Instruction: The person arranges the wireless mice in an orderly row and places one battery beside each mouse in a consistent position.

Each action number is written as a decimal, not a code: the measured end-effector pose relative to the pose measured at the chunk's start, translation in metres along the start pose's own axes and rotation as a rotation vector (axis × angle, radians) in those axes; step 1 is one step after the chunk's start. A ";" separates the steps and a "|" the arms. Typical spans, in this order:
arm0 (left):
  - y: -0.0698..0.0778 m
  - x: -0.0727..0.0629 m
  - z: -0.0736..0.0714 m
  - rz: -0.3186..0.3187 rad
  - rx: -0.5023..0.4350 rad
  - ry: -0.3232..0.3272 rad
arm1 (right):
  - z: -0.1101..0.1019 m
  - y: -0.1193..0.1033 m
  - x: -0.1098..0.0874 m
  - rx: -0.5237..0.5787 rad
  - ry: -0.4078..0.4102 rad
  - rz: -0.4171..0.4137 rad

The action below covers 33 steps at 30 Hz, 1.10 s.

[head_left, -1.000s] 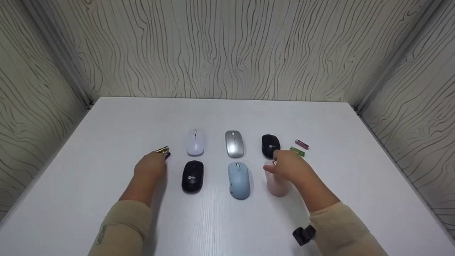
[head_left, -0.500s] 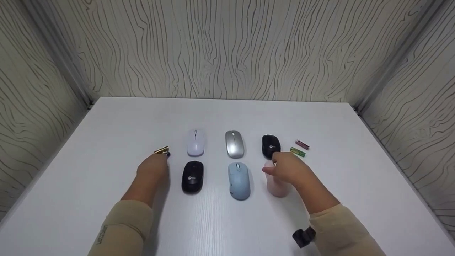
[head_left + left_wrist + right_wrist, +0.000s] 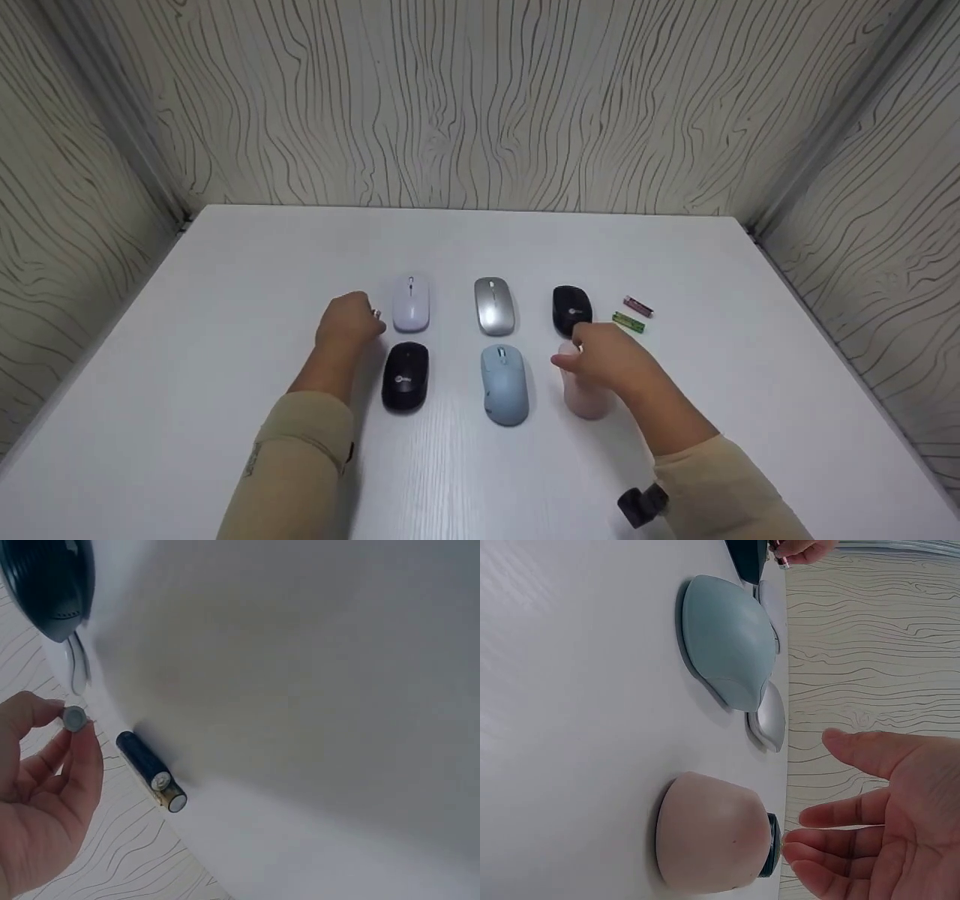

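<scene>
My left hand (image 3: 347, 324) pinches a battery (image 3: 74, 718) between thumb and fingertips; its round grey end faces the left wrist camera, and in the right wrist view its side looks reddish. Beyond the held battery, a dark blue battery (image 3: 142, 758) and a gold battery (image 3: 177, 802) lie side by side on the white table. In the head view the left hand hides them. My right hand (image 3: 907, 817) hovers above the front of a pink mouse (image 3: 712, 834), fingers loosely bent and holding nothing. A black mouse (image 3: 571, 309) lies just beyond the right hand.
A lavender mouse (image 3: 411, 304), a silver mouse (image 3: 494, 306), another black mouse (image 3: 406, 377) and a light blue mouse (image 3: 505, 385) stand in rows. A dark red battery (image 3: 638, 306) and a green battery (image 3: 628, 322) lie at the right. Patterned panels (image 3: 465, 105) enclose the table.
My left hand has moved right and slightly away from me, toward the lavender mouse, carrying a battery from the group at the left. The right hand has stayed almost still.
</scene>
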<state>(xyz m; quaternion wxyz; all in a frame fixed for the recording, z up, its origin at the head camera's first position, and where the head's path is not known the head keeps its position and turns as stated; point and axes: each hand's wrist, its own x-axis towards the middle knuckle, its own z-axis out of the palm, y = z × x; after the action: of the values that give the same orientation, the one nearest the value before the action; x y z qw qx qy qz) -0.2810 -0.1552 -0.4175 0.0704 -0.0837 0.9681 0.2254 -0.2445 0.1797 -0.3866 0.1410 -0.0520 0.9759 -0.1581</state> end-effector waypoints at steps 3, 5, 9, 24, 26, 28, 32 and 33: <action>0.001 0.007 0.000 -0.009 -0.034 0.027 | -0.001 0.000 0.002 -0.003 -0.004 0.005; 0.001 0.011 -0.001 -0.010 -0.053 0.039 | -0.001 0.001 0.003 -0.007 -0.004 0.009; 0.003 0.021 0.002 0.003 -0.068 0.060 | -0.001 0.005 0.003 -0.003 0.002 0.017; 0.011 0.042 0.011 -0.117 -0.109 0.041 | 0.002 0.003 0.002 0.005 0.027 -0.011; 0.012 0.044 0.012 -0.126 -0.101 0.026 | 0.001 0.003 0.002 0.008 0.036 -0.018; 0.012 0.047 0.013 -0.133 -0.095 0.014 | 0.000 0.003 0.003 0.011 0.045 -0.025; 0.012 0.050 0.015 -0.134 -0.085 0.012 | 0.001 0.004 0.005 0.018 0.047 -0.024; 0.012 0.051 0.015 -0.132 -0.083 0.015 | 0.001 0.004 0.005 0.020 0.045 -0.021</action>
<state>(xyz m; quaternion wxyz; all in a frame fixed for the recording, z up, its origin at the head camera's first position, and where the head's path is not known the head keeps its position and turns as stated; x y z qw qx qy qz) -0.3316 -0.1442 -0.4349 0.0744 -0.1517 0.9508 0.2596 -0.2491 0.1824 -0.3903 0.1180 -0.0574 0.9766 -0.1704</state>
